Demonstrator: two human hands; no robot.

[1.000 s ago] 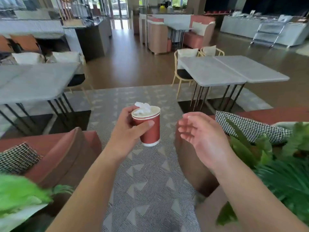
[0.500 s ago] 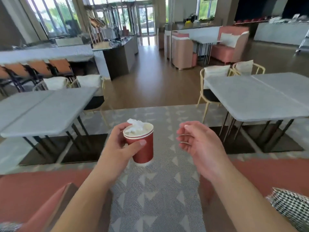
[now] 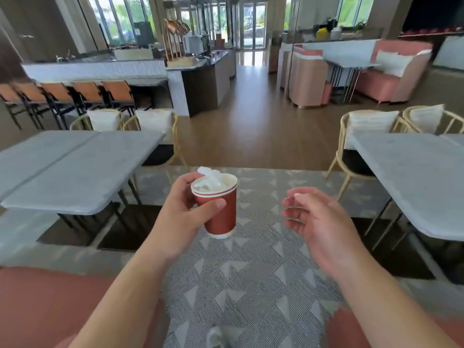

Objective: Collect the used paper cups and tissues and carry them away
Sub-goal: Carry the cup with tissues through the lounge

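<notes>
My left hand point(image 3: 180, 212) is gripping a red paper cup point(image 3: 218, 209) at the centre of the frame, thumb lying across its near side and fingers curling round the far side just under the rim. The cup is sitting nearly upright, tilted a little, with a second rim line showing just below the top one, so it may be two cups nested; I cannot tell for sure. A crumpled white tissue point(image 3: 209, 177) is sticking up out of the mouth and touching my fingertips at the rim's upper left.

My right hand point(image 3: 316, 222) is hovering to the right of the cup, well apart from it, fingers loosely bent and holding nothing.

Below both hands a grey patterned carpet point(image 3: 246, 280) is running straight up the middle of the frame, giving an open lane. Its far edge is meeting a brown wooden floor point(image 3: 253, 126) that is continuing toward glass doors at top centre. A grey table point(image 3: 70, 172) is flanking the lane on the left, its rounded corner near my left forearm, and another grey table point(image 3: 416, 182) is flanking it on the right. Pink upholstered seating point(image 3: 42, 310) is filling the lower left corner and showing again at the lower right edge. The toe of a shoe point(image 3: 216, 339) is peeking in at bottom centre.
</notes>
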